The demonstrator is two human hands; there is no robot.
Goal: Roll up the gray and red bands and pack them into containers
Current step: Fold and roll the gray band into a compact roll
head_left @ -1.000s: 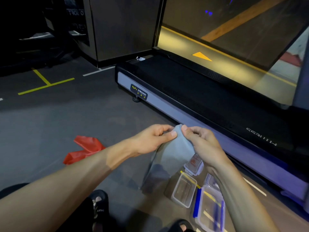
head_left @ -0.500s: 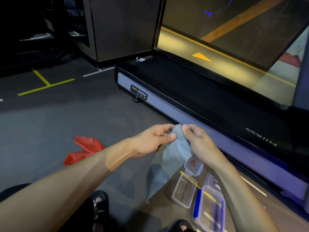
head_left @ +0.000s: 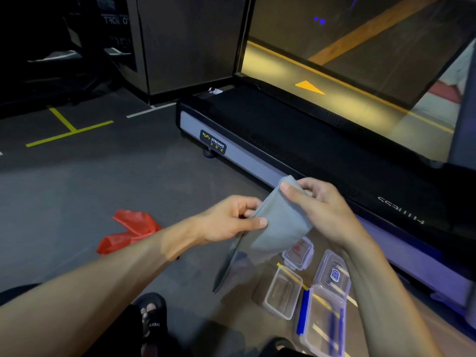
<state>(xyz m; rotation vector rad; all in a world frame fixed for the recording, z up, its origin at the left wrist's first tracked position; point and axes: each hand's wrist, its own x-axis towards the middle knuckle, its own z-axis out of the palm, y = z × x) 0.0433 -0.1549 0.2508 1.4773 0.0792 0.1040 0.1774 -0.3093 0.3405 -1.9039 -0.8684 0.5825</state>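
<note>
Both hands hold the gray band up above the floor. My right hand pinches its top end between thumb and fingers. My left hand pinches its left edge a little lower. The band's loose tail hangs down toward the floor. The red band lies crumpled on the floor to the left, behind my left forearm. Below my hands, a small open clear container stands on the floor beside a larger clear container with blue clips. Two clear lids lie behind them.
A treadmill with a gray side rail runs along the right, close to the containers. Yellow and white tape lines mark the dark floor at left. My sandaled foot is at the bottom.
My right hand has lifted the band's top end higher and to the right. My left hand has slid lower along the edge, so the band is now stretched between them.
</note>
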